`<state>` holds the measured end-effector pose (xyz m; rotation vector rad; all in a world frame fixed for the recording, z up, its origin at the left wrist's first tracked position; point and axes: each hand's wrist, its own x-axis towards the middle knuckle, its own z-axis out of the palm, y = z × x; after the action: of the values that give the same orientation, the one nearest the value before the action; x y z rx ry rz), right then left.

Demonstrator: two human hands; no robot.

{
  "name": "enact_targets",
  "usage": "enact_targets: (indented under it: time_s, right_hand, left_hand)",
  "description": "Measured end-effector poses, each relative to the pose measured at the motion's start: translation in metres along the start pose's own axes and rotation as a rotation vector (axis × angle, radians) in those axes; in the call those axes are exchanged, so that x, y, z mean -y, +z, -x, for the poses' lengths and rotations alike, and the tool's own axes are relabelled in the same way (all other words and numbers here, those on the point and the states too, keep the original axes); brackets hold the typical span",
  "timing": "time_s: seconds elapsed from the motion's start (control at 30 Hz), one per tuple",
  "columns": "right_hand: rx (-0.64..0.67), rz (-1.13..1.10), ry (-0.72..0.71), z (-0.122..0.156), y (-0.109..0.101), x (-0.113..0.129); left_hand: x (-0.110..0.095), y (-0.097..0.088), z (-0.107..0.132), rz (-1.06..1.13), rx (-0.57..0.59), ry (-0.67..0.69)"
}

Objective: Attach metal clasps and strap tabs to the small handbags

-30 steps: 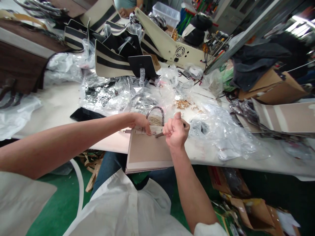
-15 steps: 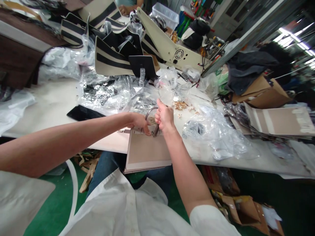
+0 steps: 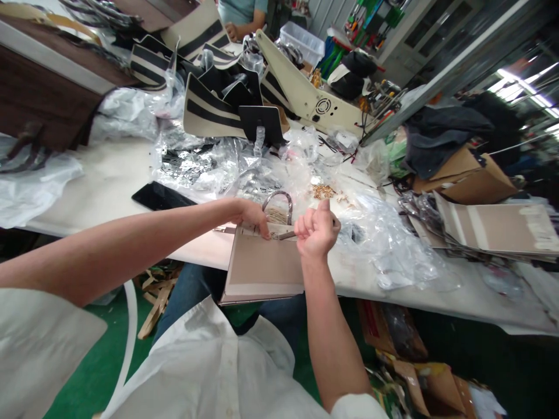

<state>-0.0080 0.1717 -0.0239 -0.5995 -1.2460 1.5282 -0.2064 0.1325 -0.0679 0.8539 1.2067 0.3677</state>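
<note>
A taupe handbag [image 3: 262,267] rests on my lap against the front edge of the white table [image 3: 113,180], its curved handle [image 3: 278,201] standing up. My left hand [image 3: 251,215] pinches the bag's top edge near the metal fitting, fingers closed on it. My right hand [image 3: 318,230] is a fist wrapped round a thin tool [image 3: 286,235], whose tip points left at the same spot on the bag's top edge.
Crumpled clear plastic bags [image 3: 384,238] and small gold hardware [image 3: 323,191] litter the table. Cream-and-black striped bag panels [image 3: 209,110] are piled behind, a black flat piece [image 3: 159,196] lies left, cardboard boxes [image 3: 471,174] stand right. Another person's hand [image 3: 229,29] shows at the far side.
My right hand dropped from an upright grip beside the handle to a lower fist on the right, tool now lying nearly level. The left hand stayed pinched on the bag's top edge.
</note>
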Motion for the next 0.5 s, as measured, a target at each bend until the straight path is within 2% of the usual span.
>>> enact_targets:
  time_s: [0.13, 0.33, 0.4, 0.5]
  right_hand:
    - [0.024, -0.001, -0.089, 0.018, 0.012, -0.004]
    - [-0.013, 0.153, -0.13, 0.022, 0.016, -0.02]
    - [-0.032, 0.157, -0.107, 0.019, 0.016, -0.021]
    - [-0.02, 0.076, 0.017, 0.005, 0.014, -0.014]
  left_hand:
    - [0.002, 0.0, -0.001, 0.02, 0.003, -0.01]
    - [0.005, -0.002, -0.007, -0.034, -0.054, -0.013]
    - [0.005, -0.002, -0.008, -0.056, -0.042, -0.001]
    - [0.004, 0.0, -0.005, -0.094, -0.029, 0.04]
